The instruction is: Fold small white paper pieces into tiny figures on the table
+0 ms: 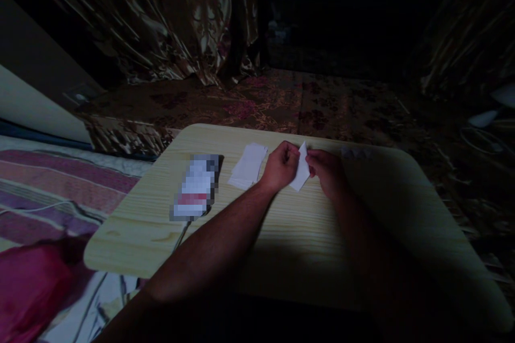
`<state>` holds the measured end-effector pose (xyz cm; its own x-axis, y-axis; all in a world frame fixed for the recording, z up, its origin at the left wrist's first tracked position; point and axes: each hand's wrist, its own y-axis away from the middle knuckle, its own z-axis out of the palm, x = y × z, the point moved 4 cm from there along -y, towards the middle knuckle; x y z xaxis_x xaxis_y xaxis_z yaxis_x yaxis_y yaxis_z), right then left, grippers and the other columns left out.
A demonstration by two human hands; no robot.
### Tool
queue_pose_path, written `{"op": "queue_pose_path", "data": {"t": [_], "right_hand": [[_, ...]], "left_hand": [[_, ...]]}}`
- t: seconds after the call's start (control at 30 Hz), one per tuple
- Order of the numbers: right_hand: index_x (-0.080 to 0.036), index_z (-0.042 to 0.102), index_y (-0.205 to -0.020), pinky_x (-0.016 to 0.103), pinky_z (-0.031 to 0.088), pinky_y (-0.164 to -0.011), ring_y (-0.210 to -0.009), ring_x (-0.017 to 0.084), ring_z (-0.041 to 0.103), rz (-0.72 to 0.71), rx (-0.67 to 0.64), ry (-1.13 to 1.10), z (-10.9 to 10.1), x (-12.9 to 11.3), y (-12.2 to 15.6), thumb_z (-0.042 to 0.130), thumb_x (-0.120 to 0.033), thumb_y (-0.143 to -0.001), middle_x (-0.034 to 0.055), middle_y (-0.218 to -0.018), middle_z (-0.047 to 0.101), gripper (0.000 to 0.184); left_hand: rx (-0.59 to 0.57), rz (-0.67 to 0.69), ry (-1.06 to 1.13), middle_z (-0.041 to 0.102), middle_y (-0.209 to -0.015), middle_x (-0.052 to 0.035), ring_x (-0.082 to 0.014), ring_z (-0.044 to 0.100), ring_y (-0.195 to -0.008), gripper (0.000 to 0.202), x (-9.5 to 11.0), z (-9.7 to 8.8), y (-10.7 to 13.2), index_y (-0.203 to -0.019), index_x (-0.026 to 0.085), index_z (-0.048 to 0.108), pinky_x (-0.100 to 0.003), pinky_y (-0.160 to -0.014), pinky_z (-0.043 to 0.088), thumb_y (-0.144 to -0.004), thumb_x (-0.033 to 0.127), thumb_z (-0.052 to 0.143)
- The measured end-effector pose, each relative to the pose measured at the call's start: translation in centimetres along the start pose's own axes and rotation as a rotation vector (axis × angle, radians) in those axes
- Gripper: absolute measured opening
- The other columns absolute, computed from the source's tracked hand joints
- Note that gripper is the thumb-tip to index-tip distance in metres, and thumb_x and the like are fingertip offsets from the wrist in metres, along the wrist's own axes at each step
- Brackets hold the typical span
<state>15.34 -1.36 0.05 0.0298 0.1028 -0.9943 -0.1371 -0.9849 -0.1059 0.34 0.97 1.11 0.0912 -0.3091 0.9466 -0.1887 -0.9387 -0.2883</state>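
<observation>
A white piece of paper [300, 176], with a pointed top that looks folded, is held between my two hands above the wooden table [289, 230]. My left hand [280, 167] is closed on its left side, fingers curled. On the right edge, my right hand [326, 169] pinches the paper between thumb and fingers. A loose stack of white paper slips [250, 163] lies on the table just left of my left hand. Beyond my right hand, several small folded paper pieces [356, 153] sit in a row in the shade near the far edge.
A phone [197, 185], blurred on its screen, lies on the left of the table with a cable [182, 237] running from its lower end. Left of the table is a bed with a striped cover [60, 171] and a pink cloth [32, 284]. Patterned curtains [181, 16] hang behind.
</observation>
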Motion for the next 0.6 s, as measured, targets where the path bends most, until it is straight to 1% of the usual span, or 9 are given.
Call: {"op": "queue_pose_path", "data": {"t": [0.07,0.1,0.23,0.37,0.43,0.53,0.57,0.6], "right_hand": [[-0.019,0.072,-0.083,0.025,0.033,-0.044,-0.047,0.011,0.045,-0.006,0.012,-0.014,-0.21,0.28,-0.19,0.069,-0.047,-0.078,-0.0043,-0.052,0.053,0.029],[-0.018,0.071,-0.08,0.025,0.031,-0.043,-0.047,0.011,0.044,0.002,0.004,-0.025,-0.26,0.43,-0.27,0.068,-0.048,-0.079,-0.0041,-0.052,0.052,0.03],[-0.017,0.072,-0.087,0.025,0.031,-0.042,-0.047,0.011,0.044,0.0,-0.009,-0.048,-0.4,0.7,-0.4,0.07,-0.045,-0.076,-0.0044,-0.053,0.052,0.029],[-0.017,0.073,-0.09,0.024,0.033,-0.042,-0.048,0.011,0.046,-0.012,-0.01,-0.047,-0.33,0.64,-0.31,0.07,-0.043,-0.076,-0.0039,-0.056,0.055,0.029],[-0.017,0.073,-0.093,0.024,0.034,-0.043,-0.048,0.011,0.047,-0.017,-0.001,-0.052,-0.26,0.55,-0.26,0.07,-0.043,-0.077,-0.0039,-0.057,0.055,0.03],[-0.017,0.072,-0.096,0.024,0.033,-0.042,-0.046,0.01,0.045,-0.034,0.042,-0.069,-0.29,0.33,-0.21,0.07,-0.044,-0.078,-0.0052,-0.055,0.053,0.033],[-0.017,0.071,-0.097,0.023,0.032,-0.042,-0.045,0.01,0.044,-0.041,0.059,-0.071,-0.32,0.26,-0.2,0.07,-0.044,-0.079,-0.0057,-0.054,0.052,0.033],[-0.017,0.071,-0.097,0.023,0.032,-0.041,-0.044,0.009,0.043,-0.047,0.069,-0.07,-0.34,0.19,-0.19,0.07,-0.044,-0.079,-0.0061,-0.053,0.051,0.033]], "left_hand": [[-0.045,0.02,0.009,0.053,-0.066,0.0017,-0.0102,0.045,-0.059,0.02,0.1,0.19,0.07,-0.085,0.018,0.056,-0.022,-0.054,0.034,-0.088,0.038,0.059],[-0.06,0.029,0.017,0.053,-0.066,0.0019,-0.0099,0.044,-0.059,0.02,0.11,0.26,0.09,-0.084,0.018,0.056,-0.022,-0.054,0.034,-0.087,0.038,0.059],[-0.097,0.02,0.077,0.052,-0.065,0.003,-0.0089,0.043,-0.058,0.021,0.08,0.44,0.08,-0.083,0.018,0.055,-0.021,-0.052,0.032,-0.085,0.037,0.062],[-0.095,-0.012,0.128,0.053,-0.064,0.0034,-0.008,0.045,-0.055,0.022,0.25,0.5,0.1,-0.084,0.017,0.055,-0.02,-0.05,0.034,-0.083,0.037,0.065],[-0.108,-0.051,0.188,0.057,-0.065,0.0035,-0.0084,0.049,-0.054,0.026,0.25,0.63,0.15,-0.093,0.018,0.056,-0.019,-0.05,0.036,-0.081,0.037,0.069],[-0.122,-0.087,0.238,0.066,-0.073,0.0024,-0.0098,0.056,-0.056,0.053,0.22,0.8,0.21,-0.116,0.019,0.054,-0.02,-0.051,0.041,-0.071,0.031,0.078],[-0.118,-0.085,0.235,0.067,-0.075,0.0016,-0.01,0.057,-0.057,0.059,0.24,0.81,0.2,-0.12,0.018,0.054,-0.02,-0.053,0.043,-0.068,0.029,0.08],[-0.11,-0.082,0.229,0.068,-0.076,0.0007,-0.0102,0.059,-0.059,0.06,0.26,0.8,0.17,-0.12,0.017,0.056,-0.02,-0.055,0.045,-0.066,0.027,0.081]]}}
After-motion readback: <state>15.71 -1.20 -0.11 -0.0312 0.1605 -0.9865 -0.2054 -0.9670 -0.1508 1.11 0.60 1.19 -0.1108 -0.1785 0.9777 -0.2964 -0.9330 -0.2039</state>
